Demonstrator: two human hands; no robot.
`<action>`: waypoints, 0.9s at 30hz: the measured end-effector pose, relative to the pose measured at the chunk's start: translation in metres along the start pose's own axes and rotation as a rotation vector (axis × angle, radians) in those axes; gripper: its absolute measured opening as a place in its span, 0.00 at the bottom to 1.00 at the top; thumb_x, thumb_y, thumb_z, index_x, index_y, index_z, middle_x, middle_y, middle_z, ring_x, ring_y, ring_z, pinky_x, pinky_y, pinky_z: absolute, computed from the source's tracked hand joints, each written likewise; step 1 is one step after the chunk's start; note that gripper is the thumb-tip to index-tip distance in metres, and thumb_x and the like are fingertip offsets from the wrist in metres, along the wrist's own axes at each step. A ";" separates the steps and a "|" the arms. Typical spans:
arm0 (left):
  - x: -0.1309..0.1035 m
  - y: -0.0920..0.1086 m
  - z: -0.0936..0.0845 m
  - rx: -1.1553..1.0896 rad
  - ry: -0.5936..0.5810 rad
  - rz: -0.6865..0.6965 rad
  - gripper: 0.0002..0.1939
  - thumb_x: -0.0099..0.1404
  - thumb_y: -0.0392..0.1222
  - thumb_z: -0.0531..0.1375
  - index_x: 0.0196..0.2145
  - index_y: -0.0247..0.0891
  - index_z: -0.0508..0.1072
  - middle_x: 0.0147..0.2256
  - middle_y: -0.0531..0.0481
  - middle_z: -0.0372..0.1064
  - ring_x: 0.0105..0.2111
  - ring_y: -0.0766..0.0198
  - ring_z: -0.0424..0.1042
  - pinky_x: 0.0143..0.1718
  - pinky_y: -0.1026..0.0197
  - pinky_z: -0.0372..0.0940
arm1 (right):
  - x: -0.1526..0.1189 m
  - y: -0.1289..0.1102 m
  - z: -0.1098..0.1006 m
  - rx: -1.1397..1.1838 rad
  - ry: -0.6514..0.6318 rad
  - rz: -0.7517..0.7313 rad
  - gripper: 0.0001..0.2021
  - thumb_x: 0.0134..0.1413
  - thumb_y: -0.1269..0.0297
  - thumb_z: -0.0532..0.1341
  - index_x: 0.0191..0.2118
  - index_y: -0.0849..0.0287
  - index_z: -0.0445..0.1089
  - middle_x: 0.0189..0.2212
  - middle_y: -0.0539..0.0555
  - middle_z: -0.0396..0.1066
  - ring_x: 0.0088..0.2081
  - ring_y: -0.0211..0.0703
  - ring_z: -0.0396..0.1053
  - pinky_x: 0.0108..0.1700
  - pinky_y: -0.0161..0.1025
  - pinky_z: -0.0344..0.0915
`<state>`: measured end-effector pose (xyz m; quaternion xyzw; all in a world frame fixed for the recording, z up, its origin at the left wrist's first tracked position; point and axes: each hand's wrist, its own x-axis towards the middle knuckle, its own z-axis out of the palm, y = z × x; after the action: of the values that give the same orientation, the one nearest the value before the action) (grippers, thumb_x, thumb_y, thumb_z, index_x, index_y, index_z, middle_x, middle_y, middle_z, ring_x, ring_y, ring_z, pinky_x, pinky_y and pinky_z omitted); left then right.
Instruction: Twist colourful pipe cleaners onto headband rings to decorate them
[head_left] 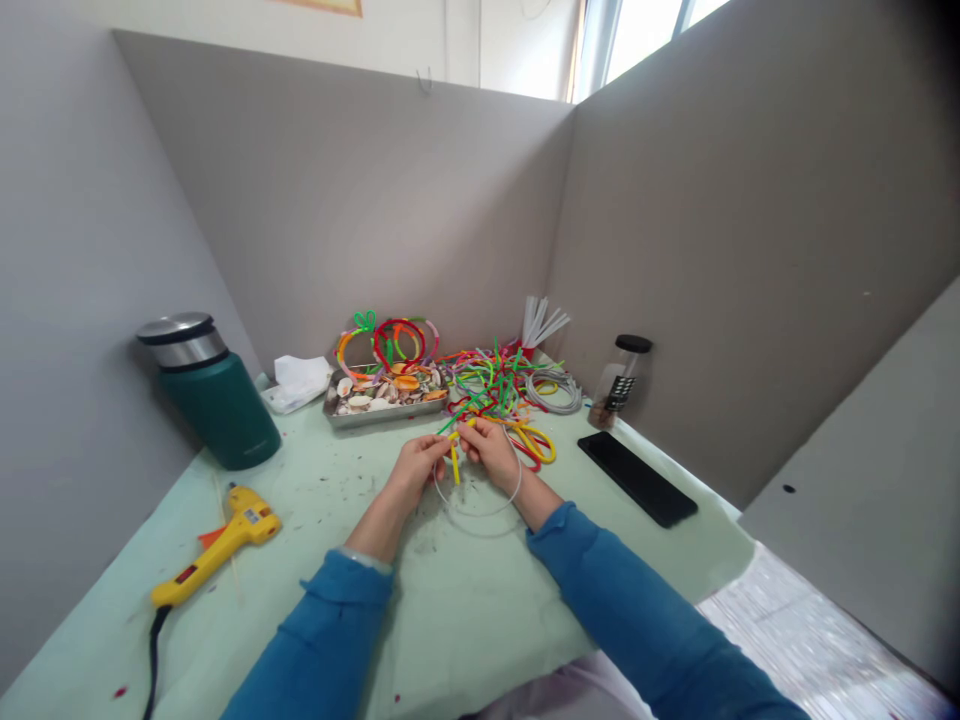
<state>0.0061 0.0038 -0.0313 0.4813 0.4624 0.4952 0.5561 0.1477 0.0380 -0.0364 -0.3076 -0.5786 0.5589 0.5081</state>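
Close together over the middle of the table, both my hands pinch a yellow pipe cleaner [456,466] against a thin pale wire hoop [480,515]. My left hand [420,465] grips from the left, and the short yellow end hangs down beside its fingertips. On the other side my right hand [489,447] is closed on the yellow strand at the top of the hoop. The hoop hangs below both hands, in front of my right wrist. Just behind my right hand lie yellow and red loops [536,443]. Fingertips hide the exact joint.
A metal tray [386,412] of shells stands at the back, with colourful wrapped rings [399,345] on it. Beside it are tangled pipe cleaners [491,380] and grey wire coils [559,392]. A glue gun [225,540] and green bottle [217,400] are left; a phone [636,478] and jar [621,385] right.
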 end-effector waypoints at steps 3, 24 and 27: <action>0.002 -0.002 -0.001 0.061 0.007 0.039 0.09 0.49 0.42 0.61 0.28 0.34 0.69 0.12 0.57 0.59 0.11 0.72 0.54 0.13 0.68 0.44 | 0.000 -0.002 0.000 0.008 0.013 0.006 0.16 0.47 0.53 0.62 0.22 0.61 0.62 0.15 0.45 0.61 0.14 0.28 0.52 0.18 0.31 0.44; -0.002 0.001 0.001 0.701 0.240 0.395 0.12 0.57 0.47 0.57 0.27 0.37 0.75 0.23 0.53 0.70 0.20 0.70 0.61 0.24 0.67 0.53 | 0.001 0.000 0.001 0.024 -0.005 0.006 0.16 0.46 0.54 0.62 0.22 0.61 0.63 0.16 0.45 0.61 0.14 0.27 0.52 0.17 0.30 0.44; 0.001 -0.003 -0.001 0.610 0.224 0.354 0.15 0.57 0.50 0.57 0.28 0.36 0.75 0.23 0.51 0.71 0.19 0.69 0.62 0.22 0.67 0.53 | 0.002 0.002 0.001 0.014 -0.017 0.007 0.16 0.46 0.52 0.62 0.22 0.61 0.62 0.16 0.45 0.61 0.14 0.28 0.51 0.17 0.30 0.45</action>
<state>0.0057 0.0045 -0.0343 0.6404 0.5563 0.4727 0.2389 0.1462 0.0396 -0.0376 -0.3014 -0.5778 0.5675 0.5033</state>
